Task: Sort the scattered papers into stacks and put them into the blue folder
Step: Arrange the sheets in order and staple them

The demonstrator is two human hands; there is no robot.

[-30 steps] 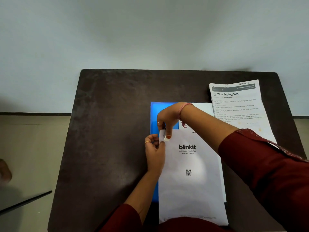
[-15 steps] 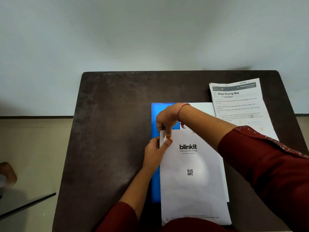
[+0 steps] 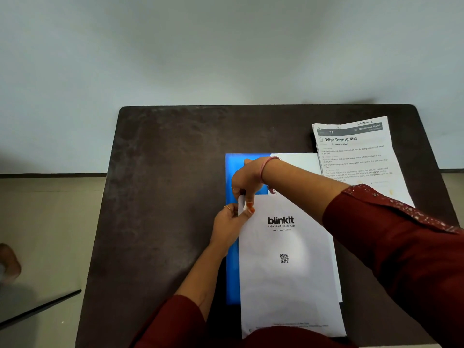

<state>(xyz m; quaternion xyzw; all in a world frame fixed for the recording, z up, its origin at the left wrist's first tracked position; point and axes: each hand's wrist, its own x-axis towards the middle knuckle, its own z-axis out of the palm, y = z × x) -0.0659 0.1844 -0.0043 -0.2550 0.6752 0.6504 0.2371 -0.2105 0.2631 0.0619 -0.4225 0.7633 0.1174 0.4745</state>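
The left hand (image 3: pixel 229 222) and the right hand (image 3: pixel 244 182) meet and both pinch the top left corner of the blinkit paper (image 3: pixel 288 267). Under them lies the blue folder (image 3: pixel 232 277), with the paper on top of it. Far off to the right of the hands sits a stack of papers (image 3: pixel 356 151) on the dark table (image 3: pixel 163 197)
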